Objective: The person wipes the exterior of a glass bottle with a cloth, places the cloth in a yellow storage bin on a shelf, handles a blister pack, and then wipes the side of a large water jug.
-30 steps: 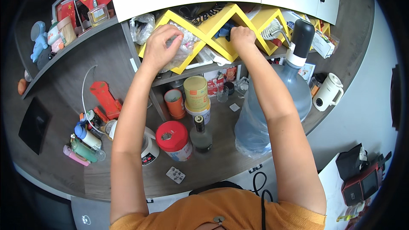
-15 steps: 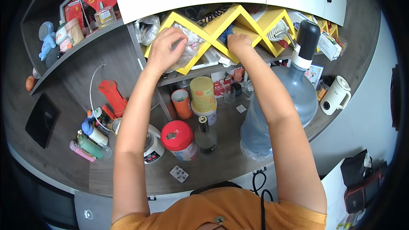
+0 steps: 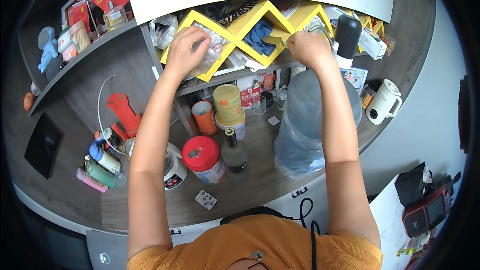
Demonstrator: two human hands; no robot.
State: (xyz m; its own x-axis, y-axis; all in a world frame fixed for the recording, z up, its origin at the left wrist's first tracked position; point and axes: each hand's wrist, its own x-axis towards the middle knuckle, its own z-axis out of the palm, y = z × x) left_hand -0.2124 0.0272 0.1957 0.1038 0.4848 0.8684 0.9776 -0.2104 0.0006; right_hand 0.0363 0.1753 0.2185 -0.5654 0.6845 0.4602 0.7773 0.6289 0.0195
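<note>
A yellow zigzag shelf [image 3: 241,39] with diamond-shaped compartments stands under the white cabinets. Over its left compartment rests my left hand [image 3: 187,50], fingers bent and thumb apart, beside crumpled clear plastic bags [image 3: 212,45]. It appears to hold nothing. My right hand [image 3: 311,49] is closed in front of the shelf, to the right of the compartment with a dark blue cloth [image 3: 258,36]. From its fingers a flat, dull-yellow, blade-like piece [image 3: 274,41] points left; its exact kind is unclear, and the hand hides its other end.
A large blue water jug [image 3: 300,115] with a black-topped pump [image 3: 347,35] stands below my right forearm. Near the middle are a red-lidded tin [image 3: 201,152], a dark-necked bottle [image 3: 234,155], a yellow canister [image 3: 228,104] and a blister pack [image 3: 205,200]. A white kettle [image 3: 384,102] stands right.
My right hand has moved right, away from the compartment with the blue cloth, and the yellow blade-like piece now shows in it. My left hand stays at the left compartment. The whole view has shifted slightly.
</note>
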